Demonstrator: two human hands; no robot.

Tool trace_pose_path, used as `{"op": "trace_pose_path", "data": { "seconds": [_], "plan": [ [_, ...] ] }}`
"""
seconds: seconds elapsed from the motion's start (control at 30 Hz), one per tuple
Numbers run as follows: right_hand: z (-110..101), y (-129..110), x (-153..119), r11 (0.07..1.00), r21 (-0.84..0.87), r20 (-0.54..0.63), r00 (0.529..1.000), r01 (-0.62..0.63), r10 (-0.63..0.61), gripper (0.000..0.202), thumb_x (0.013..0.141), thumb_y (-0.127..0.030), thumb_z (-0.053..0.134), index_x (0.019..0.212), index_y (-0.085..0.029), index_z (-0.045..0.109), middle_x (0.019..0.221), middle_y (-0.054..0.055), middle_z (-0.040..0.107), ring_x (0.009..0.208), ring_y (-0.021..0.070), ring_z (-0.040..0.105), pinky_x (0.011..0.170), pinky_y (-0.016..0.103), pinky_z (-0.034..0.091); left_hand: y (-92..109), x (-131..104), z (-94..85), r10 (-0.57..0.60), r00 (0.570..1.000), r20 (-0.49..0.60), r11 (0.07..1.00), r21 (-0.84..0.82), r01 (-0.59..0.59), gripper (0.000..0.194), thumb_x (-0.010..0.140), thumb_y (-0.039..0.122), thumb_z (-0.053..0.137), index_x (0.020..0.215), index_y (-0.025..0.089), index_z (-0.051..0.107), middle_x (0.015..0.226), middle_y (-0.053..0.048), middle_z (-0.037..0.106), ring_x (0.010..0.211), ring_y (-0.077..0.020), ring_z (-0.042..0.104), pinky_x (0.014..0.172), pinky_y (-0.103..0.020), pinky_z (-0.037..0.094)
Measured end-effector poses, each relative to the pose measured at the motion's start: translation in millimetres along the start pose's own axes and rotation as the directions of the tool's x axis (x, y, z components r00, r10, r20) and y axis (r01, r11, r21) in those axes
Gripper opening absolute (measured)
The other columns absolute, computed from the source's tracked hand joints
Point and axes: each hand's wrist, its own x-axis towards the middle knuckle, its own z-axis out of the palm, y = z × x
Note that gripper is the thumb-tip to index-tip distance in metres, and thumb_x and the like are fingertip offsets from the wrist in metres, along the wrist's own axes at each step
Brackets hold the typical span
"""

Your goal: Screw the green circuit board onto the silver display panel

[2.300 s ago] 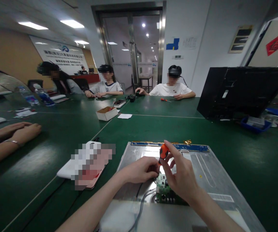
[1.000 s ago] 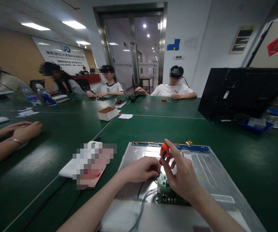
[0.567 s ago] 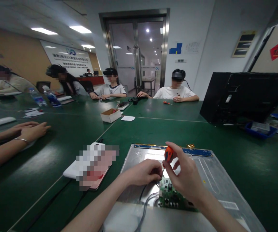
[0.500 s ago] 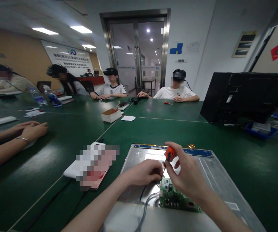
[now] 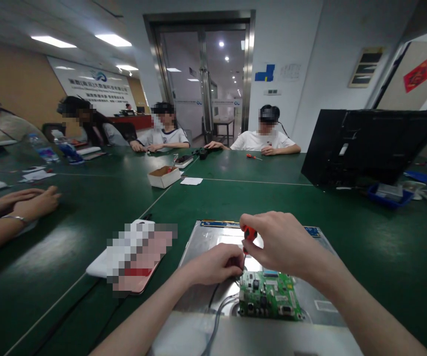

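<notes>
By the board's (image 5: 268, 295) far left corner stood a driver (image 5: 250, 233), near upright, its top pinched in the right hand (image 5: 286, 242); left hand (image 5: 216, 264) curled just beside its lower end, hold hidden.

– Where does the light originate?

– From white ceiling panels (image 5: 113, 40), upper left; small lamps (image 5: 221, 44) shine beyond the glass door (image 5: 181, 59). Overall illumination is dim.

– And the glare?

– A diffuse patch on the table (image 5: 235, 198), at left; a stronger one on the metal plate (image 5: 213, 235).

– The darkest region, from where we stand?

– The monitor (image 5: 369, 143), nearly black.

– Definition?

– Adequate centrally; edges stretched, bottles (image 5: 44, 150) soft, heads (image 5: 268, 112) and phones (image 5: 148, 264) masked by mosaic blocks.
</notes>
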Motion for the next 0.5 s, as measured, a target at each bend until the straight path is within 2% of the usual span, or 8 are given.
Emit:
{"op": "trace_pose_path", "data": {
  "seconds": [0.13,0.27,0.33,0.43,0.5],
  "plan": [
    [6.6,-1.4,0.8,0.998,-0.066,-0.045,0.999,-0.009,0.006,0.016,0.091,-0.039,0.062,0.084,-0.024,0.064,0.073,0.001,0.073,0.061,0.0166,0.060,0.052,0.028,0.016,1.9,-0.5,-0.9,-0.008,1.000,0.017,1.000,0.007,0.008,0.007,0.080,0.010,0.061,0.080,0.018,0.061,0.081,0.001,0.065,0.075,-0.0157,0.060,0.068,-0.024,0.045],
    [9.8,0.2,1.2,0.999,-0.042,-0.050,0.999,0.017,-0.019,0.004,0.089,-0.026,0.059,0.091,-0.023,0.062,0.077,0.001,0.074,0.062,0.0161,0.061,0.052,0.029,0.018,-0.1,-1.3,1.5,0.004,1.000,-0.009,1.000,-0.023,-0.004,0.009,0.079,0.009,0.059,0.083,0.017,0.061,0.082,0.000,0.064,0.075,-0.0161,0.058,0.068,-0.025,0.045],
    [7.8,1.5,1.0,1.000,0.000,-0.032,0.999,0.024,-0.024,0.011,0.084,-0.022,0.062,0.095,-0.022,0.061,0.079,0.001,0.074,0.063,0.0158,0.062,0.052,0.028,0.021,-1.1,-1.4,2.3,0.006,1.000,-0.015,1.000,-0.028,-0.006,0.009,0.079,0.009,0.059,0.083,0.017,0.061,0.083,-0.001,0.064,0.076,-0.0164,0.058,0.069,-0.025,0.045],
    [5.7,2.9,0.3,0.999,0.007,-0.013,0.999,0.045,-0.045,0.018,0.083,-0.023,0.065,0.100,-0.022,0.061,0.083,0.001,0.075,0.066,0.0161,0.064,0.052,0.027,0.023,-0.3,-0.9,1.7,0.000,1.000,-0.005,0.999,-0.042,-0.001,0.009,0.079,0.009,0.061,0.083,0.017,0.061,0.081,0.000,0.064,0.075,-0.0163,0.058,0.068,-0.025,0.044],
    [6.0,3.1,0.3,0.998,-0.038,-0.011,0.999,0.044,-0.045,0.014,0.087,-0.030,0.066,0.099,-0.023,0.062,0.081,0.001,0.075,0.066,0.0171,0.064,0.052,0.027,0.021,1.3,-0.6,0.9,0.004,1.000,0.009,0.998,-0.057,-0.003,0.009,0.080,0.008,0.061,0.083,0.017,0.061,0.080,0.000,0.063,0.075,-0.0160,0.059,0.069,-0.025,0.044]
  ]
}}
